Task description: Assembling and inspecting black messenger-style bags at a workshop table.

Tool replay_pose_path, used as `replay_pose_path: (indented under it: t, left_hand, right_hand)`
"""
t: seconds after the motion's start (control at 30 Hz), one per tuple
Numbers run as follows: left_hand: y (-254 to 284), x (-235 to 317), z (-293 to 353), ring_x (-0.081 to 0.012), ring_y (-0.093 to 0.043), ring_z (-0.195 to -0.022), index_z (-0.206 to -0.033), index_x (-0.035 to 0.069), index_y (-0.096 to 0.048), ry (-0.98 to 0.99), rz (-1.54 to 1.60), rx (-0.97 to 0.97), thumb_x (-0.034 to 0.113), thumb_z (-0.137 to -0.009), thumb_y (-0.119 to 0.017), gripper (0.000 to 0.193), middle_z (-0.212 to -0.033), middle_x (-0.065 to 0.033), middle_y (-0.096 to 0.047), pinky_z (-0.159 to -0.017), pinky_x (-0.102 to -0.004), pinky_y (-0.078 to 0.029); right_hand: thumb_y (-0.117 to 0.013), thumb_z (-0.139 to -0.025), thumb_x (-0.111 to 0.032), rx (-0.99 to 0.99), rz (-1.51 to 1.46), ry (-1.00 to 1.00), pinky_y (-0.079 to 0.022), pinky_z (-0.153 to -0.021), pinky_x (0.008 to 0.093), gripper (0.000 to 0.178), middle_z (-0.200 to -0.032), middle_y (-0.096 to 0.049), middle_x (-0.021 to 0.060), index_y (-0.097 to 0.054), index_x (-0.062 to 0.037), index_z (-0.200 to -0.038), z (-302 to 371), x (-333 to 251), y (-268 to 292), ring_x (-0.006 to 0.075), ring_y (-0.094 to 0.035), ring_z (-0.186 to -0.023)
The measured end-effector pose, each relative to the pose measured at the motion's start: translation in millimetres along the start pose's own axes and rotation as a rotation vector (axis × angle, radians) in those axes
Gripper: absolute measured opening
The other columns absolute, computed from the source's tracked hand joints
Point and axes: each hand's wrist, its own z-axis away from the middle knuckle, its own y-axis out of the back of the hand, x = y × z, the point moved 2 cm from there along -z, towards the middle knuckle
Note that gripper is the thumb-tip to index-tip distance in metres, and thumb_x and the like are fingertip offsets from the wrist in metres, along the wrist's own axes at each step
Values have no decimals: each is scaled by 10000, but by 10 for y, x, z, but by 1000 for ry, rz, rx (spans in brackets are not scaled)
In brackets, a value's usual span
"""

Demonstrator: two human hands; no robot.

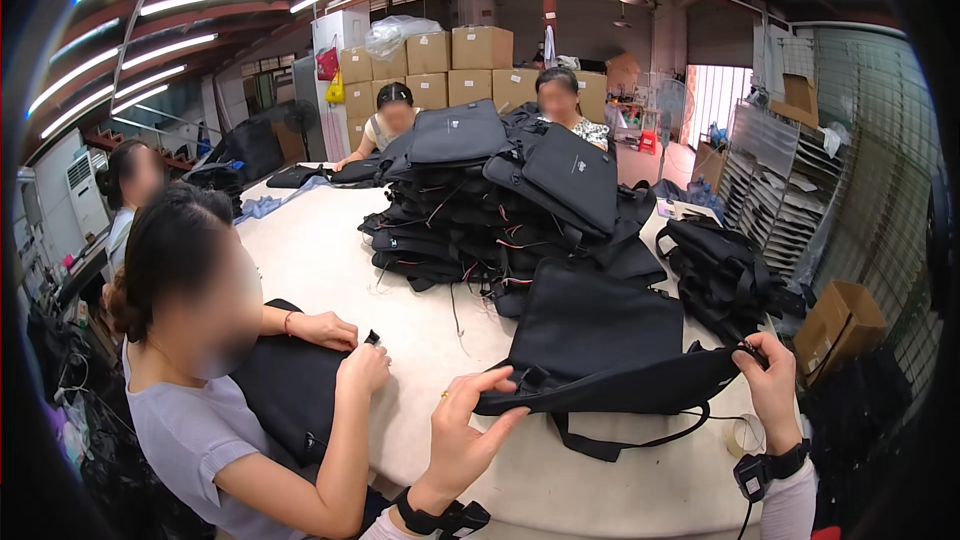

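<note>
A flat black bag (600,335) is tilted up at the near right of the table, its lower edge facing me and a strap loop hanging below. My right hand (770,390) pinches its right corner between thumb and fingers. At its left corner is my left hand (470,435), thumb and fingers apart around the edge; whether they touch the fabric I cannot tell. Just beyond the bag rises a big heap of similar black bags (460,135), with loose threads and thin cords trailing out.
At my left a co-worker handles another black bag (290,380). Two people sit across the pale table (300,240), and one more is far left. More black bags (720,270) lie at the right edge. A tape roll (742,434) sits near my right wrist; a carton (840,325) stands beyond.
</note>
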Motion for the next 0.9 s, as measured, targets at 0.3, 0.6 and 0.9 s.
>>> replay_pose_path:
  t: [0.3,0.6,0.9]
  left_hand:
    - [43,-99,-43,-159,-664,-827,-924,7,-749,169,190,-76,-47,-731,-793,205,-899,-88,-709,-769,-260,-509]
    - [71,-104,56,-211,-669,-854,-945,19,-747,87,199,-91,2,-738,-810,217,-916,-87,-729,-783,-296,-514]
    - [178,-66,271,-242,-667,-936,-907,45,-703,5,226,-154,-24,-715,-797,224,-952,-76,-736,-842,-334,-503]
  right_hand:
    - [-726,-844,-210,-232,112,304,-374,-752,333,182,-757,-576,4,-675,-75,-954,90,-906,-218,190,-521,-704]
    - [-663,-927,-336,-774,125,587,-299,-731,332,204,-678,-566,-18,-689,-135,-941,77,-1408,-1039,163,-547,-659]
    - [-676,-930,-276,-808,-161,-77,-443,-670,315,225,-857,-709,34,-684,-60,-990,392,-1367,-939,188,-630,-698]
